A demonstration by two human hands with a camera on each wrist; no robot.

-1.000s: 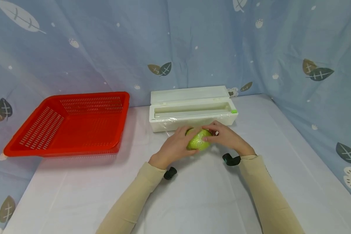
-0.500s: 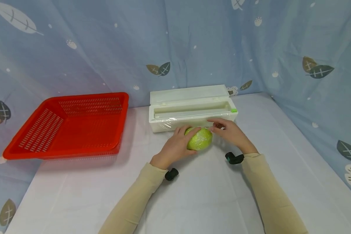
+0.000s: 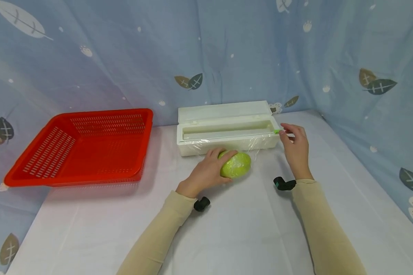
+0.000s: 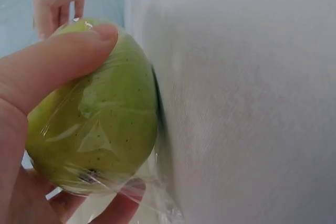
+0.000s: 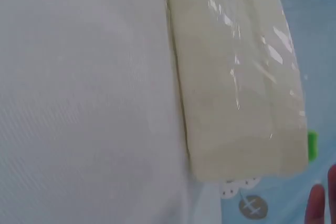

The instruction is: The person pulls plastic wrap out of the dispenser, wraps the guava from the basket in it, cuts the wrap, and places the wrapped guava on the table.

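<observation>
In the head view my left hand [image 3: 204, 172] holds a green fruit [image 3: 236, 165] near the middle of the table, fingers over its far side and thumb on the near side. The left wrist view shows the fruit [image 4: 100, 114] speckled and covered in clear cling film [image 4: 152, 195], with a dark blossom end low down. Behind it stands a white cling film dispenser [image 3: 227, 145], lid raised, with film draped over its front. My right hand [image 3: 297, 151] is at its right end, thumb and fingertips right by the green slider [image 3: 277, 131]. In the right wrist view its fingertips [image 5: 316, 203] are just below the slider.
A red plastic basket [image 3: 99, 152] with slotted sides stands on the left of the white-covered table [image 3: 227, 233]. A blue leaf-print curtain [image 3: 141, 57] hangs close behind the dispenser and along the right side.
My right hand has left the fruit's right side and moved right to the dispenser's end by the green slider. The left hand keeps its hold on the fruit.
</observation>
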